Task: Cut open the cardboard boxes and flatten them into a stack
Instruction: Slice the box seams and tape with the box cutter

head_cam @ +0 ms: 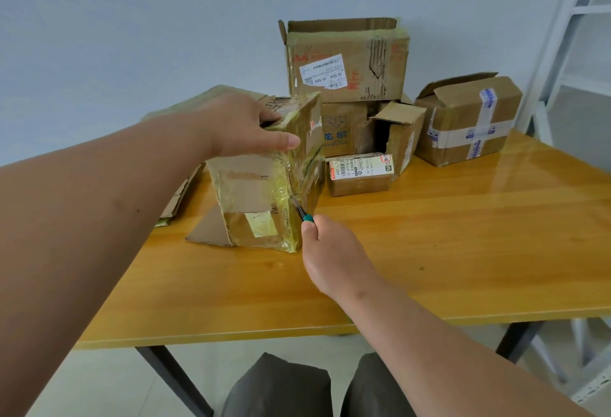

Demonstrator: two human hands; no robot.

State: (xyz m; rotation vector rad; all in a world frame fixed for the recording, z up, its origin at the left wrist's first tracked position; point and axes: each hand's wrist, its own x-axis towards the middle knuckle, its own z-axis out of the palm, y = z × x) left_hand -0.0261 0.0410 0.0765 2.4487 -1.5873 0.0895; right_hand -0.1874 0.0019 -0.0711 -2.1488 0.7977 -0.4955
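Head view, the only 1 given. 2 bare hands are seen over 1 wooden table (429, 251).

The left hand (244, 125) is clamped on the top of the taped box (264, 185), fingers curled over the upper edge and thumb laid along the near side. That box stands tilted near the table's middle-left, wrapped in yellowish clear tape, with 1 loose flap (208, 228) splayed flat on the table at its base.

The right hand (330, 258) is closed round the knife (302, 213): 1 cutter with a teal grip. The blade tip is set against the box's near vertical corner, about halfway up.

Other boxes counted behind: 5. 1 large box (347, 59) with open top flaps and 1 white shipping label is stacked on 1 printed box (344, 129). 1 small open box (393, 135) stands just right of that. 1 small sealed box (360, 173) with a label on top sits in front, near the taped box. 1 box with white-blue tape (469, 122) sits at the far right, flaps partly raised, apart from the rest.

1 pile of flattened cardboard (178, 192) lies at the table's left, partly hidden behind the left forearm; sheet count cannot be told.

White metal shelving (575, 53) is seen at the right edge. 2 knees in dark trousers (281, 387) are seen below the table edge.
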